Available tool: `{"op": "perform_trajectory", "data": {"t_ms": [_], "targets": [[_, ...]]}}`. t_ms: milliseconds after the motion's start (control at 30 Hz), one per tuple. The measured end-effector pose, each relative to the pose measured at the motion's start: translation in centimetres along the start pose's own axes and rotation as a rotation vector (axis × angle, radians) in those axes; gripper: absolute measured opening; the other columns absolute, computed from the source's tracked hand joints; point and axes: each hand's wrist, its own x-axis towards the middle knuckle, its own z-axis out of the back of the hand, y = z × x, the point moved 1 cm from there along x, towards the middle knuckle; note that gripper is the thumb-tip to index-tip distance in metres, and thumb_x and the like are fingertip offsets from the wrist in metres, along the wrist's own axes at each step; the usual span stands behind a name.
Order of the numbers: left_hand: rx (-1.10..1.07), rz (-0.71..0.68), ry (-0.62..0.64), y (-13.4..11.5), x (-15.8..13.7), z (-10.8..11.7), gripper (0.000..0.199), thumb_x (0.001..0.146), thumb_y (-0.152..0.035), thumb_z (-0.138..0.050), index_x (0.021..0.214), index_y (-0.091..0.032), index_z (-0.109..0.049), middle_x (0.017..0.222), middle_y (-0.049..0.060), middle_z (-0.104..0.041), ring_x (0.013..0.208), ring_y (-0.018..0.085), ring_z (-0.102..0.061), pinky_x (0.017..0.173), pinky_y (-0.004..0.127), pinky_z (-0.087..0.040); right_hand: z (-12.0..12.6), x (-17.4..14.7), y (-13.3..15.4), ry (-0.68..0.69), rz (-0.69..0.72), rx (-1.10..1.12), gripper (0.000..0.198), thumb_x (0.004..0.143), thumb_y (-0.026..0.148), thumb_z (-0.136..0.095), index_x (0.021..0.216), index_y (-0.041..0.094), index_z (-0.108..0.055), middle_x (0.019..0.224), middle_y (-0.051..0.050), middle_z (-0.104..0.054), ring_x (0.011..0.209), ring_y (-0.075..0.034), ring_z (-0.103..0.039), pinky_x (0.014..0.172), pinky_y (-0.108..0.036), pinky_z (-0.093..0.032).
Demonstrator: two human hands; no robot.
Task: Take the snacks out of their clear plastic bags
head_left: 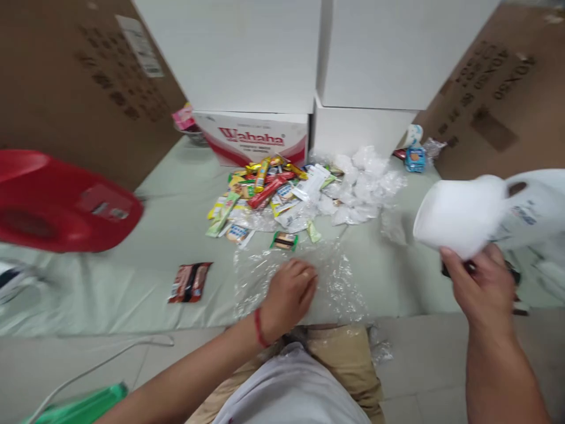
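Showing far to the left of the left hand [289, 297] is a red plastic container [83, 203], with a brown cardboard box [79, 88] behind it. Nearer the hand, also on its left, lies a brown snack packet [190, 282]. Pale green cloth [154, 206] shows as a wide patch past that packet, up to the cardboard. The left arm slants up from the bottom left, with a red wristband [260, 328]. The left hand has its back up and its fingers curled, over a clear plastic bag [344, 288]. I cannot tell if it pinches the bag. The front edge of the cloth is close to its wrist. Just past its knuckles is a green-edged snack packet [283, 240], then a heap of snacks [267, 191], and the Wahaha box [260, 135] makes a wall behind. Crumpled white packets [362, 191] lie farther up and right. A strip of cloth runs between the bag and the right hand [479, 277]. The right arm comes up from the bottom right, and that hand grips a white rounded piece [459, 215], thumb on the left side. Right beside it is some printed white plastic [536, 206].
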Motion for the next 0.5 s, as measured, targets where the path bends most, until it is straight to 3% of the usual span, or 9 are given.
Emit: {"op": "perform_trajectory", "data": {"t_ms": [33,67,133,200,333,500], "targets": [[0.163,-0.042,-0.001,1.3,-1.0,0.4,0.025,0.102,-0.027,-0.048,0.093,-0.021,-0.071,0.102,0.009,-0.077,0.103,0.026,-0.068,0.092,0.044,-0.049,0.1,2.0,-0.6,0.013,0.02,-0.148,0.024,0.081,0.045,-0.075,0.075,0.022,-0.072,0.092,-0.009,-0.061,0.094,-0.029,-0.061,0.077,-0.039,-0.049],[0.291,-0.058,-0.003,2.6,-1.8,0.8,0.025,0.102,-0.024,-0.048,0.098,-0.021,-0.072,0.107,0.009,-0.078,0.108,0.028,-0.068,0.095,0.046,-0.047,-0.1,3.9,-1.2,0.095,0.041,-0.416,0.026,0.087,0.043,-0.066,0.075,0.021,-0.071,0.092,-0.01,-0.06,0.094,-0.029,-0.062,0.078,-0.04,-0.048],[0.452,-0.061,0.008,5.4,-3.0,1.2,0.025,0.102,-0.025,-0.05,0.102,-0.021,-0.074,0.114,0.01,-0.078,0.11,0.029,-0.069,0.094,0.047,-0.048,-1.1,7.2,-2.4,0.267,0.038,-0.822,0.03,0.095,0.039,-0.053,0.087,0.02,-0.075,0.096,-0.013,-0.063,0.093,-0.029,-0.064,0.077,-0.039,-0.048],[0.505,-0.102,0.007,7.6,-3.9,1.3,0.026,0.101,-0.024,-0.05,0.111,-0.02,-0.074,0.121,0.009,-0.078,0.113,0.029,-0.07,0.095,0.046,-0.049,-2.9,9.9,-3.4,0.433,0.025,-1.072,0.036,0.1,0.034,-0.045,0.105,0.019,-0.077,0.105,-0.016,-0.067,0.096,-0.03,-0.067,0.077,-0.039,-0.049],[0.486,-0.202,-0.034,9.5,-4.7,1.5,0.031,0.099,-0.019,-0.051,0.123,-0.023,-0.071,0.128,0.007,-0.076,0.118,0.024,-0.07,0.1,0.041,-0.049,-7.4,15.2,-5.4,0.539,-0.021,-1.193,0.04,0.096,0.018,-0.045,0.121,0.013,-0.076,0.121,-0.024,-0.069,0.11,-0.036,-0.068,0.084,-0.043,-0.052],[0.48,-0.221,-0.031,9.6,-4.8,1.8,0.036,0.098,-0.016,-0.052,0.13,-0.025,-0.066,0.129,0.005,-0.076,0.119,0.022,-0.07,0.103,0.038,-0.047,-12.3,23.7,-8.7,0.463,-0.108,-1.093,0.042,0.091,0.01,-0.049,0.124,0.0,-0.073,0.124,-0.032,-0.067,0.117,-0.04,-0.065,0.093,-0.048,-0.052]]}}
